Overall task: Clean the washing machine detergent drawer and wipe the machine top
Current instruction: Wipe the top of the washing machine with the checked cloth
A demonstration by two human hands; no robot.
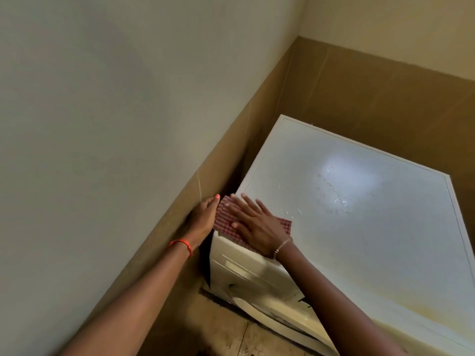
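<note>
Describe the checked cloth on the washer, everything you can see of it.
The cloth is thin, soft-looking fabric in a small red-and-white check. It lies flat on the corner of the washing machine top nearest the wall, and its near edge seems to lap over the front. The right hand presses on it with spread fingers, covering its middle. The left hand touches its left edge, but whether it grips there is unclear.

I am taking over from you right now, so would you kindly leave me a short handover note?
Right hand: open, pressed flat on the checked cloth at the front left corner of the machine top.
Left hand: touches the cloth's left edge beside the machine; I cannot tell whether it grips.
Detergent drawer: pushed in; I cannot see whether it is clean.
Left to do: droplets and marks show mid-top, so most of the wiping is probably not yet done.
</note>
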